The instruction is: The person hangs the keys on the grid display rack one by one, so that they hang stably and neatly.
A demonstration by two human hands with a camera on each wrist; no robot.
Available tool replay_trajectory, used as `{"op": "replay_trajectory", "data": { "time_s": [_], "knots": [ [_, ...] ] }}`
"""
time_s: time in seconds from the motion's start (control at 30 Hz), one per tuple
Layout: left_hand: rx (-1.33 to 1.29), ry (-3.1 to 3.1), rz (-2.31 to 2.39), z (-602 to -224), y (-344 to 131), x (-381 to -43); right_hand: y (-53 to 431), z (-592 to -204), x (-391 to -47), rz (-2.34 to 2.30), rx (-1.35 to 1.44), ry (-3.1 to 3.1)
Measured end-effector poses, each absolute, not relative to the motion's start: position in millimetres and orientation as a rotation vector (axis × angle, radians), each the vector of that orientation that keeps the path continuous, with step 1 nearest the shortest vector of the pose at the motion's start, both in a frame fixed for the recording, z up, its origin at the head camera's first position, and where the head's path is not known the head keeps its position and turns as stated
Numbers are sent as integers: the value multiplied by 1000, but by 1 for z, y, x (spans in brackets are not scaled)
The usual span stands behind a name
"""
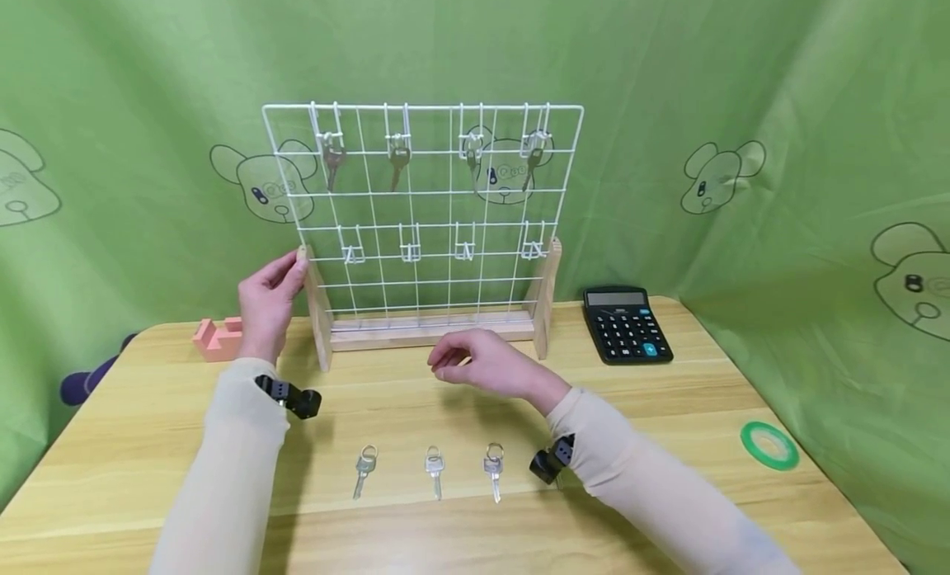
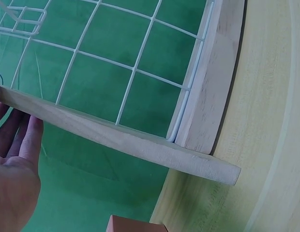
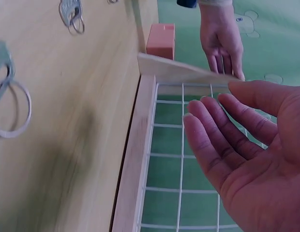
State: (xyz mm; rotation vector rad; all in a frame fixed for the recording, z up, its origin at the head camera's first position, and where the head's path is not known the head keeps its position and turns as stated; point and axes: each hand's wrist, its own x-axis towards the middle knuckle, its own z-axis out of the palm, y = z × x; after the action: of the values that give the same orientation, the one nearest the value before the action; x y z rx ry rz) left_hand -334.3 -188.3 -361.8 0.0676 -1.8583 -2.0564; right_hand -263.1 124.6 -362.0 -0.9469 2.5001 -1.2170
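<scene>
A white wire grid rack in a wooden stand is upright toward the back of the table. My left hand holds the top of the stand's left wooden side post, thumb on one side and fingers behind it. My right hand hovers in front of the stand's base bar, fingers loosely curved with nothing in them. Several keys hang from hooks on the grid's upper row, among them a key. The lower row's hooks, such as the hook, carry no keys.
Along the table's front lie several keys with rings, including a left key, a middle key and a key near my right wrist. A calculator and green tape roll lie rightward; a pink block sits left.
</scene>
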Motion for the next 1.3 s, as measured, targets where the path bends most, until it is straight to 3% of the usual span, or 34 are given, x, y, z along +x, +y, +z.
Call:
{"op": "replay_trajectory", "data": {
  "time_s": [1.3],
  "knots": [
    [54,-1832,-2080,-362,-189,-334,55,-401,-237,-1012,-992,2348]
  ]
}}
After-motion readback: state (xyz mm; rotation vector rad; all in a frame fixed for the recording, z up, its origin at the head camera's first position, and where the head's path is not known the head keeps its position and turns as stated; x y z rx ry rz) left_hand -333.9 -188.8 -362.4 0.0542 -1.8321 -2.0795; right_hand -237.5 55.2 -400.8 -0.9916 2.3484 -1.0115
